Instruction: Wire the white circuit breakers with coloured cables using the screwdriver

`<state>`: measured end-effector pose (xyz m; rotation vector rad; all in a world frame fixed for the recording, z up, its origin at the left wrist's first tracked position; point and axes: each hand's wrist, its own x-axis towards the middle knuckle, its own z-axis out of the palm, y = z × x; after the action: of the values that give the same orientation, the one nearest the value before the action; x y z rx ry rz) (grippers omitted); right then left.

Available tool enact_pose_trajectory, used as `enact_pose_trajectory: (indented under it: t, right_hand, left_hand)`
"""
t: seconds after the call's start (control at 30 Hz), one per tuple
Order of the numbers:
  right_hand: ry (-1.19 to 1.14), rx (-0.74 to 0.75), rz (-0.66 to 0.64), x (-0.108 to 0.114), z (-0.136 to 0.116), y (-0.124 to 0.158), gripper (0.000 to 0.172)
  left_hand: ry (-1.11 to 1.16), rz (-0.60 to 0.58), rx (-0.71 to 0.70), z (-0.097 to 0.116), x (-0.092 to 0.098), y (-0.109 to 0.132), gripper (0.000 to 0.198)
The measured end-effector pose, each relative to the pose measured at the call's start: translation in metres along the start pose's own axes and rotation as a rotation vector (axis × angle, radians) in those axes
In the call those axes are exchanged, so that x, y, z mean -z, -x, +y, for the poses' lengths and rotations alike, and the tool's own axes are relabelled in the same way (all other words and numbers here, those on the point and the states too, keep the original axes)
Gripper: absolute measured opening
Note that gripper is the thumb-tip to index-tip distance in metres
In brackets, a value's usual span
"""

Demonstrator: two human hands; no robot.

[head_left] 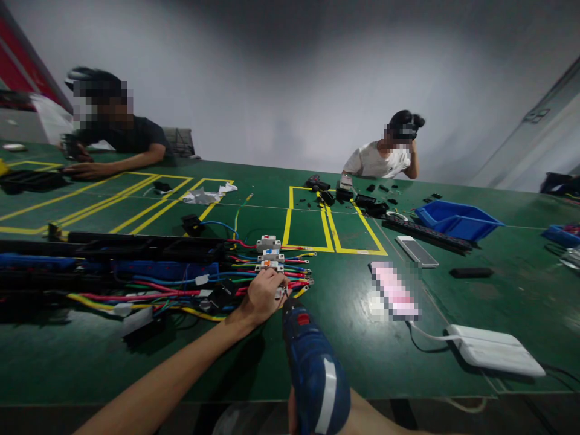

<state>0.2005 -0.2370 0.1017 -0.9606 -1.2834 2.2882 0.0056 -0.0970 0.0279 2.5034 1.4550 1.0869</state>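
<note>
My left hand (pixel 265 295) is closed around a white circuit breaker (pixel 280 292), the nearest in a row of several. My right hand (pixel 293 411) grips a blue power drill (pixel 312 362), whose body hides most of the fingers. The drill's tip points at the held breaker, close to my left fingertips; whether it touches cannot be made out. Beyond my left hand lie more breakers (pixel 269 243). Red, blue and yellow-green wires (pixel 181 293) run from them to long black and blue strips (pixel 149 269) on the left, and short wires with metal lugs (pixel 309 278) stick out to the right.
On the green table (pixel 344 374), a pink-screened phone (pixel 393 290) is cabled to a white power bank (pixel 496 350). Behind are a grey phone (pixel 417 251), a blue bin (pixel 457 220) and black parts (pixel 374 205). Two people (pixel 136 136) sit across the table, left and right.
</note>
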Motion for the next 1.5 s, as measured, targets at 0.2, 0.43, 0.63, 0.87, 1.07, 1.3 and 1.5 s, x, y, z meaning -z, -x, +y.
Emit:
enact_pose_trajectory:
  t: [0.2,0.43,0.63,0.87,1.07,1.3,1.5]
  right_hand:
    - [-0.081,0.019,-0.012,0.002,0.011,-0.004,0.048]
    - [-0.052,0.032,-0.007,0.004,0.007,-0.003,0.052]
    - [-0.005,0.043,0.006,0.002,0.005,-0.002,0.055]
    - [0.063,0.065,0.023,0.004,0.006,0.0,0.048]
    - [0.042,0.076,0.02,0.003,0.005,0.003,0.049]
    - [0.064,0.101,-0.01,0.0,-0.004,-0.001,0.053]
    - [0.066,0.099,0.016,-0.003,-0.002,-0.006,0.057]
  left_hand:
    - [-0.001,-0.007,0.006,0.0,0.0,0.0,0.007]
    - [-0.005,0.001,0.006,0.001,0.0,0.0,0.006]
    - [0.003,-0.013,-0.001,-0.001,-0.001,0.0,0.007]
    - [0.009,0.001,0.004,-0.001,-0.001,0.001,0.009]
    - [0.016,-0.015,0.002,0.0,0.0,0.0,0.012]
    - [0.008,-0.007,0.026,0.003,0.002,-0.001,0.009]
    - [0.003,-0.004,0.038,0.004,0.003,-0.002,0.01]
